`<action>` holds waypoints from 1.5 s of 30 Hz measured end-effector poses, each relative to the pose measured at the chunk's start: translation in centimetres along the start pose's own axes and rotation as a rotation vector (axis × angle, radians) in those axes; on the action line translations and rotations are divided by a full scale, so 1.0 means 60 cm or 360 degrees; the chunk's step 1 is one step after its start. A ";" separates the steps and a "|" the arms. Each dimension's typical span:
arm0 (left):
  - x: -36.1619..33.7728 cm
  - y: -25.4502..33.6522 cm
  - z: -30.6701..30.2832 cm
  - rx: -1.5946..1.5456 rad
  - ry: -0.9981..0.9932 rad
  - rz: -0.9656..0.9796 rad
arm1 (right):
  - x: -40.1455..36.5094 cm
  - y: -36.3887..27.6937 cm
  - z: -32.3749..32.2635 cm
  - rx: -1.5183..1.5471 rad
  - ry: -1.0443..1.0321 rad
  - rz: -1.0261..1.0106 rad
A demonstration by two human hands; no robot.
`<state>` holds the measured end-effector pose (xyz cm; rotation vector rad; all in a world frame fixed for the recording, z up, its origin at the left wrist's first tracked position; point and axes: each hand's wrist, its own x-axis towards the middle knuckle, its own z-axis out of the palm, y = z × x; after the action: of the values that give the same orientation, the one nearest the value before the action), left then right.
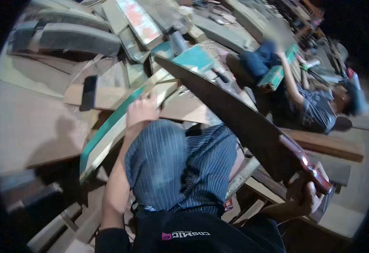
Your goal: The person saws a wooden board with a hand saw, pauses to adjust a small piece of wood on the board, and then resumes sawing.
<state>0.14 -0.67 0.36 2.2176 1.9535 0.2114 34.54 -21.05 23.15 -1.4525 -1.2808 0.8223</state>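
My right hand is closed around the glossy red-brown handle of a handsaw. The saw's wide dark blade slants up and left across the view, and its tip overlaps the far end of a curved piece of wood. This wood is pale, with a green-painted edge. On its upper part my left hand grips it, just beyond my raised knee in striped trousers. Some of the left fingers are blurred or turned away from view.
A black phone lies on a plank at the left. Ahead are a green-topped board, a dark-handled tool and heaped timber offcuts. At the right sits another person beside a green-painted beam.
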 end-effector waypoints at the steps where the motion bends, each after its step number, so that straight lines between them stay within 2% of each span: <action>1: -0.005 -0.003 0.015 0.0074 0.0048 0.0040 | 0.008 0.013 0.002 -0.0025 0.0085 0.0002; 2: -0.008 -0.002 0.023 0.0151 0.0100 0.0103 | 0.028 0.027 0.025 -0.0100 0.0233 0.0048; 3: -0.010 0.007 0.005 0.0111 0.0008 0.0028 | 0.049 0.041 0.048 -0.0169 0.0380 0.0101; 4: -0.013 0.015 -0.016 0.0065 -0.0080 -0.0026 | 0.085 0.032 0.108 0.0024 0.0221 0.0498; 7: -0.023 0.022 -0.031 -0.0021 -0.0126 -0.0124 | 0.178 0.125 0.278 0.0225 -0.0406 0.0218; 8: -0.023 0.021 -0.035 -0.0027 -0.0118 -0.0149 | 0.198 0.144 0.313 0.0515 -0.0524 0.0159; 10: -0.021 0.019 -0.052 0.0004 -0.0182 -0.0180 | 0.206 0.126 0.323 0.0563 -0.0540 0.0125; 13: -0.020 0.011 -0.030 0.0151 -0.0192 -0.0135 | 0.182 0.100 0.302 0.0461 -0.0483 0.0140; 14: -0.022 -0.008 0.014 0.0368 0.0744 0.0137 | 0.165 0.068 0.280 0.0051 -0.0342 0.0204; 15: -0.020 -0.009 0.012 0.0330 0.0690 0.0101 | 0.146 0.059 0.253 -0.0108 -0.0089 0.0210; 16: -0.021 -0.003 0.010 0.0277 0.0616 0.0062 | 0.131 0.053 0.196 0.0039 -0.0182 0.0302; 18: -0.024 0.001 0.019 0.0372 0.0493 0.0012 | 0.051 0.064 -0.007 -0.0539 0.0171 -0.0291; 19: -0.024 0.003 0.021 0.0358 0.0490 0.0044 | 0.015 0.040 -0.095 -0.0545 -0.0036 -0.0076; 21: -0.018 0.001 0.023 0.0287 0.0428 0.0104 | -0.003 0.021 -0.118 -0.0742 -0.0060 -0.0337; 22: -0.018 0.004 0.024 0.0281 0.0442 0.0090 | -0.004 0.045 -0.103 -0.0934 0.0118 -0.0808; 24: -0.019 0.008 0.026 0.0278 0.0475 0.0067 | 0.013 0.057 -0.109 -0.0794 0.0086 -0.0623; 25: -0.017 0.008 0.025 0.0312 0.0425 0.0077 | 0.036 0.063 -0.068 -0.0695 0.0099 -0.0424; 26: -0.016 0.007 0.025 0.0339 0.0404 0.0091 | 0.072 0.058 0.019 -0.0555 0.0085 -0.0096; 28: -0.016 0.004 0.030 0.0392 0.0365 0.0121 | 0.139 0.056 0.181 -0.0323 -0.0129 0.0255; 30: -0.015 0.003 0.021 0.0322 0.0329 0.0074 | 0.192 0.091 0.287 0.0045 -0.0440 0.0283; 31: -0.016 0.002 0.005 0.0233 0.0258 0.0025 | 0.207 0.107 0.306 0.0454 -0.0591 0.0230; 32: -0.017 0.001 -0.008 0.0139 0.0186 -0.0036 | 0.213 0.096 0.317 0.0558 -0.0538 0.0253; 33: -0.013 0.004 -0.014 0.0205 0.0033 -0.0098 | 0.214 0.102 0.313 0.0531 -0.0500 0.0208; 34: -0.016 0.003 -0.010 0.0224 0.0210 -0.0027 | 0.210 0.107 0.306 0.0501 -0.0461 0.0172; 36: -0.020 -0.001 0.011 0.0267 0.0576 0.0099 | 0.191 0.091 0.292 0.0087 -0.0382 0.0149; 37: -0.020 0.001 0.019 0.0326 0.0612 0.0093 | 0.178 0.073 0.284 0.0208 -0.0410 0.0291; 38: -0.023 0.000 0.034 0.0398 0.0656 0.0103 | 0.173 0.067 0.271 0.0156 -0.0481 0.0219; 40: -0.027 0.019 0.004 0.0321 0.0141 -0.0159 | 0.160 0.057 0.234 -0.0030 -0.0320 0.0048; 41: -0.032 0.006 0.040 0.0550 0.0460 -0.0071 | 0.139 0.039 0.209 -0.0127 -0.0135 0.0138; 42: -0.033 0.013 0.011 0.0358 0.0265 -0.0106 | 0.114 0.018 0.175 -0.0234 0.0047 0.0222; 44: -0.029 0.013 -0.012 0.0201 0.0154 -0.0122 | 0.079 0.009 0.051 -0.0658 -0.0039 -0.0053; 45: -0.026 0.011 -0.003 0.0230 0.0270 -0.0064 | 0.059 0.006 -0.011 -0.0837 -0.0004 -0.0181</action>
<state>0.54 -2.32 0.69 2.3155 2.1631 0.2684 35.99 -17.77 23.38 -1.7605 -1.6448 0.4233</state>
